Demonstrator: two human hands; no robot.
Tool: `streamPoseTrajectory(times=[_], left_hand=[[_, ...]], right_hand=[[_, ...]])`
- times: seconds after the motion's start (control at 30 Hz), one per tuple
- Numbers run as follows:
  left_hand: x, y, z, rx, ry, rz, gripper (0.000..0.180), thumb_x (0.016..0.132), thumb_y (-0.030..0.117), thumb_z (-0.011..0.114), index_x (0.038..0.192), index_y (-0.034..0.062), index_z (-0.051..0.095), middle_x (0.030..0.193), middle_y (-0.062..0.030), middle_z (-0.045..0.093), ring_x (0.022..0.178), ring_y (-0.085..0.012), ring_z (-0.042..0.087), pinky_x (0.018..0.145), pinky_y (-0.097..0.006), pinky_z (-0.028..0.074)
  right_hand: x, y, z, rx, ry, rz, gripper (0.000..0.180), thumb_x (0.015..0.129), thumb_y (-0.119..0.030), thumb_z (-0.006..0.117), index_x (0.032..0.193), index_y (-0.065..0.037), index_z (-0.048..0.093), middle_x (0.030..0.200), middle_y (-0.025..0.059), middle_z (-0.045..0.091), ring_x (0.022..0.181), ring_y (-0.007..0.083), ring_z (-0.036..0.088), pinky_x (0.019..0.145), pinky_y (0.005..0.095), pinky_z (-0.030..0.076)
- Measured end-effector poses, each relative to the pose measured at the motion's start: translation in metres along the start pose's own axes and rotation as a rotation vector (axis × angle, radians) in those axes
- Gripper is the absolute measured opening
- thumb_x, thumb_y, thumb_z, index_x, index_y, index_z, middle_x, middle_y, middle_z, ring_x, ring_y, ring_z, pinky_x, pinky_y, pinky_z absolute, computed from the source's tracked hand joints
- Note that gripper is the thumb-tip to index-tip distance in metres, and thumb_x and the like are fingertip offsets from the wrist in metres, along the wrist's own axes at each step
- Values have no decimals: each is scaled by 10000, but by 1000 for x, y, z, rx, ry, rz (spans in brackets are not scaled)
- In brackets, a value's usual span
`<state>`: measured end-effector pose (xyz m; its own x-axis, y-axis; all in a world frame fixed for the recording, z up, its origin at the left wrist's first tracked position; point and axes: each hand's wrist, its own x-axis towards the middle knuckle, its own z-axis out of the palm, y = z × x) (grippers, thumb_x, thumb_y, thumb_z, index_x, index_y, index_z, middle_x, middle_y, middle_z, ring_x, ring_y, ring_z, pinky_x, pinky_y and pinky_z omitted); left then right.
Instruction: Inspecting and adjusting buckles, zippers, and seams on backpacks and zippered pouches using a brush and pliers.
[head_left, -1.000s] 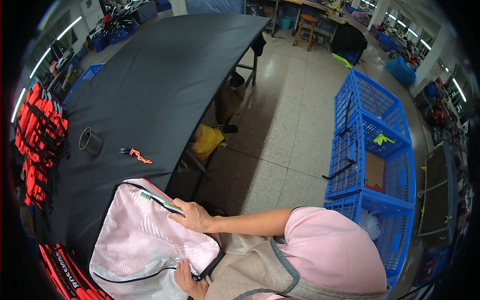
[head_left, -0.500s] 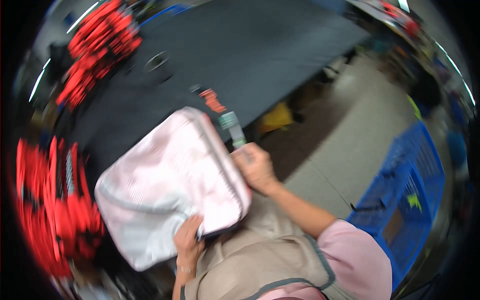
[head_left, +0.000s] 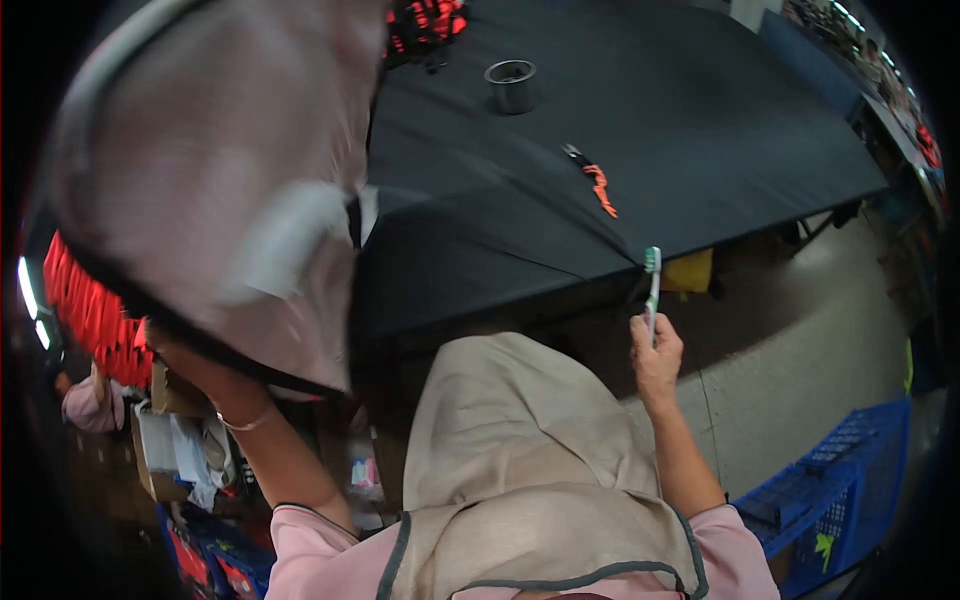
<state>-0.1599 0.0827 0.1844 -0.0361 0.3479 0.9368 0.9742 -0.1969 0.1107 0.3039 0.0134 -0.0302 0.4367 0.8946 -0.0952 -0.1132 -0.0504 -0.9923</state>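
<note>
My right hand [head_left: 657, 362] is closed around the handle of a white and green toothbrush [head_left: 654, 278]. Its bristle head points up and away, just off the table's near edge. On the left, a large pale pink fabric bag [head_left: 215, 150] with dark edging is raised, slightly blurred by motion, a whitish patch across its face. My left hand [head_left: 185, 362] grips the bag low on its left side; the bag hides most of the fingers.
The dark-covered table [head_left: 700, 130] holds a metal cup [head_left: 513, 92] and orange-handled snips [head_left: 594, 181]. Red goods [head_left: 90, 310] hang at left, near another person [head_left: 95, 400]. Blue plastic baskets [head_left: 840, 490] stand at lower right, and a yellow item [head_left: 690, 272] lies under the table edge.
The bag has gone from in front of my body up to the left, with my left hand still on it. My right hand has moved right, away from the bag, carrying the toothbrush.
</note>
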Motion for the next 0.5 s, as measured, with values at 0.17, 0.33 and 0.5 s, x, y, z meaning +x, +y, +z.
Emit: streamPoseTrajectory(times=[0.17, 0.33, 0.5], left_hand=[[-22, -37, -2, -140, 174, -97, 498, 975, 346, 502, 1229, -83, 520, 1213, -151, 585, 1053, -288, 592, 895, -425, 494], [-118, 37, 48, -793, 246, -1356, 295, 961, 322, 581, 972, 39, 661, 859, -3, 612, 681, -111, 516, 553, -271, 407], [-191, 82, 56, -855, 260, -1543, 346, 941, 402, 603, 874, 64, 642, 785, 25, 583, 636, -96, 507, 535, -264, 398]], right_hand=[[-2, 9, -7, -57, 9, -9, 231, 959, -229, 595, 790, -112, 489, 592, -85, 392, 483, 2, 347, 415, 180, 262], [-2, 12, -1, -45, -36, 25, 227, 961, -223, 591, 794, -106, 491, 585, -81, 400, 470, 1, 349, 401, 178, 254], [1, 6, 2, -54, -68, 37, 204, 959, -216, 599, 817, -104, 503, 597, -82, 409, 473, -1, 353, 404, 179, 257]])
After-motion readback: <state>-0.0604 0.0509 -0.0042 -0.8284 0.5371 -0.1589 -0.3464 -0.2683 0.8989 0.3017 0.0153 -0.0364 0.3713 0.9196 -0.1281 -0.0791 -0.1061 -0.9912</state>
